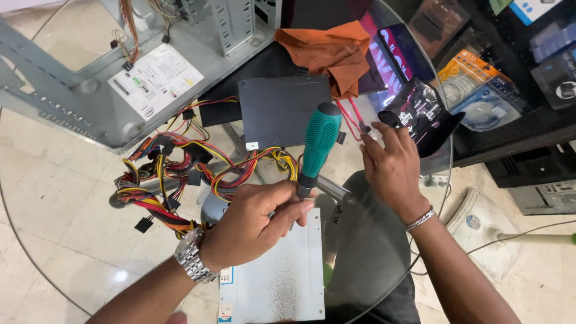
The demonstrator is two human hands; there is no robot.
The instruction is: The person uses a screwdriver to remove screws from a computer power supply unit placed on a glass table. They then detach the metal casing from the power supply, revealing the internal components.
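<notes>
Head view: left hand (252, 225) fingers wrap shut around the shaft of a green-handled screwdriver (318, 147), over a dusty grey drive (279, 276); right hand (393, 171) fingers pinch a red cable (354, 117) near a black pouch (420, 111); best to steady the tool upright, clear of the wire bundle (180, 174).

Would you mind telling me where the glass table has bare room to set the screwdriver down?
Bare glass lies left of the wire bundle and below the right hand. Crowded: around the dark panel and orange cloth.
</notes>
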